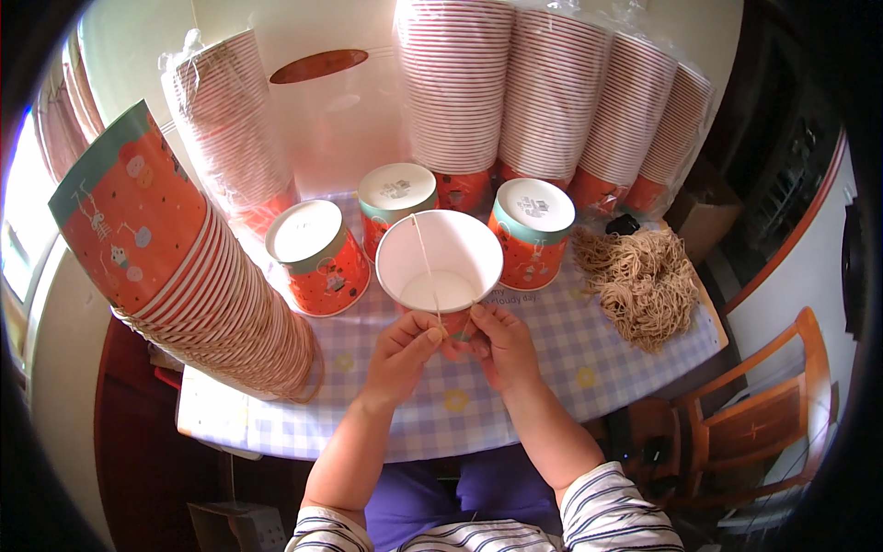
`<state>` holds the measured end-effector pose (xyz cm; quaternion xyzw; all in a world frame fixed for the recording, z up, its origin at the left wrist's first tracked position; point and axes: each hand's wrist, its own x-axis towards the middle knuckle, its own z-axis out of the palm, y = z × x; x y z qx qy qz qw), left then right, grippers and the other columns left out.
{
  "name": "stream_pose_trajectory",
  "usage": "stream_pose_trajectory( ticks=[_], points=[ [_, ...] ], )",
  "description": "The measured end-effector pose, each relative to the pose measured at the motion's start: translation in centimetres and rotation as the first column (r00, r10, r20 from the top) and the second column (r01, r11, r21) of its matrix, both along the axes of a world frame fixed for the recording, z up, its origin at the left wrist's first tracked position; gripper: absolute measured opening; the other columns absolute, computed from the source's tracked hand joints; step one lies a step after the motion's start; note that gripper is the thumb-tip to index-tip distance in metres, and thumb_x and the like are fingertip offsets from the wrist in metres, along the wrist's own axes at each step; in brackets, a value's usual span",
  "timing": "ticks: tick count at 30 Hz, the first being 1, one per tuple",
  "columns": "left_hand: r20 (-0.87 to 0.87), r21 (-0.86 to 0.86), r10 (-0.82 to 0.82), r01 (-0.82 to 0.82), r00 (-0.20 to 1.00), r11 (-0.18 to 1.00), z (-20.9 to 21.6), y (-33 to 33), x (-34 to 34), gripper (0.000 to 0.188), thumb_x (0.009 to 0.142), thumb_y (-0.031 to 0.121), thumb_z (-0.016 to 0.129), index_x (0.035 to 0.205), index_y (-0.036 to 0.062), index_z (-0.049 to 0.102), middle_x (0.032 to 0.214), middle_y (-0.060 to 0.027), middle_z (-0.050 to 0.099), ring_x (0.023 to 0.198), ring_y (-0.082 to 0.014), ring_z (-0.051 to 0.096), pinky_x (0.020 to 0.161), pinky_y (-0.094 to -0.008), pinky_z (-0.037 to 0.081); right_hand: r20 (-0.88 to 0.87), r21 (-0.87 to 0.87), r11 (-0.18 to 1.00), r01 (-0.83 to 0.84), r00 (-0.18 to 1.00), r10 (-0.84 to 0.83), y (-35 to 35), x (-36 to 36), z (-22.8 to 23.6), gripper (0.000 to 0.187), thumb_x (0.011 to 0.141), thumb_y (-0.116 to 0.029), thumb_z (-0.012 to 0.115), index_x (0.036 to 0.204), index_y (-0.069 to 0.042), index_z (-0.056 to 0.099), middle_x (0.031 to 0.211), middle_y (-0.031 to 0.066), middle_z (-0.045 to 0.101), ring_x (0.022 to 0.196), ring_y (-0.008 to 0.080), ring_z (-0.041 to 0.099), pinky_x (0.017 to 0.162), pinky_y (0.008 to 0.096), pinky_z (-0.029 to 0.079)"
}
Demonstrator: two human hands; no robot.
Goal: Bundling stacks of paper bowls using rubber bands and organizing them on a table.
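An open paper bucket (pixel 477 247), white inside and red-orange outside, stands in front of me. A thin beige string (pixel 425 253) crosses its mouth from the far rim to the near rim. At the near rim my left hand (pixel 402 357) is closed, pinching the string between thumb and finger. Beside it my right hand (pixel 504 348) is closed too, its fingertips on another part of the string. Around the bucket are a left upturned bucket (pixel 308 232), a middle one (pixel 397 188) and a right one (pixel 533 210), white bases up.
A tall bucket stack (pixel 198 267) with strings round it leans at the left. Wrapped stacks (pixel 455 87) line the back, with another wrapped stack (pixel 225 120) at the back left. A string heap (pixel 644 281) lies on the checked tablecloth (pixel 368 423). A wooden chair (pixel 759 414) stands right.
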<state>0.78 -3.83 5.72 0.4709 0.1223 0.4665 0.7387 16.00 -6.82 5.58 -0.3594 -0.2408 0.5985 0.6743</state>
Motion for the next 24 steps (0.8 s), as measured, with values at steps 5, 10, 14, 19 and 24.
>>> stream_pose_trajectory(
  ticks=[5,10,14,19,24],
  points=[
    [-0.043,0.011,0.035,-0.034,0.998,0.999,-0.3,0.2,0.1,0.007,0.089,0.007,0.052,0.092,0.0006,0.056,0.081,-0.0068,0.062,0.076,-0.0154,0.062,0.076,-0.0298,0.049,0.068,-0.007,1.0,-0.017,0.998,0.017,0.1,0.0,-0.2,0.017,0.086,-0.024,0.062,0.085,-0.007,0.061,0.073,-0.0016,0.059,0.056,0.004,0.044,0.049,0.0192,0.032],
    [-0.192,0.153,0.086,-0.057,0.978,0.987,-0.1,-0.3,0.2,0.008,0.088,0.005,0.056,0.093,-0.0009,0.057,0.086,-0.0086,0.063,0.082,-0.0149,0.061,0.077,-0.027,0.048,-0.017,0.013,0.987,-0.158,0.987,0.158,-0.5,0.2,0.3,0.017,0.087,-0.024,0.061,0.088,-0.008,0.062,0.08,0.0012,0.062,0.064,0.0071,0.052,0.056,0.0209,0.039],
    [-0.15,0.206,0.1,-0.068,0.984,0.976,0.7,-1.0,0.4,0.009,0.087,0.002,0.055,0.094,-0.0005,0.06,0.089,-0.0092,0.064,0.085,-0.0156,0.06,0.077,-0.0267,0.047,-0.096,0.097,0.962,-0.255,0.96,0.264,-0.3,1.1,-1.1,0.018,0.087,-0.023,0.06,0.092,-0.006,0.062,0.082,0.0034,0.064,0.066,0.0085,0.054,0.056,0.0214,0.042],
    [-0.159,0.786,0.591,-0.261,0.791,0.56,1.7,-0.6,0.7,0.017,0.077,-0.002,0.058,0.091,0.0052,0.065,0.091,-0.008,0.064,0.085,-0.0209,0.059,0.076,-0.0312,0.044,-0.181,0.032,0.963,-0.267,0.946,0.269,-0.1,1.1,-1.4,0.018,0.087,-0.022,0.06,0.093,-0.006,0.061,0.08,0.0037,0.063,0.061,0.0068,0.052,0.051,0.019,0.04],
    [0.021,0.986,0.919,-0.159,0.393,0.046,4.1,-0.9,1.6,0.019,0.069,0.006,0.063,0.088,0.0097,0.066,0.092,-0.0052,0.063,0.085,-0.0244,0.057,0.08,-0.0358,0.038,-0.206,-0.04,0.963,-0.268,0.945,0.254,0.1,0.8,-1.1,0.016,0.087,-0.021,0.06,0.092,-0.006,0.061,0.079,0.0031,0.063,0.055,0.0053,0.049,0.047,0.0167,0.038]
  ],
)
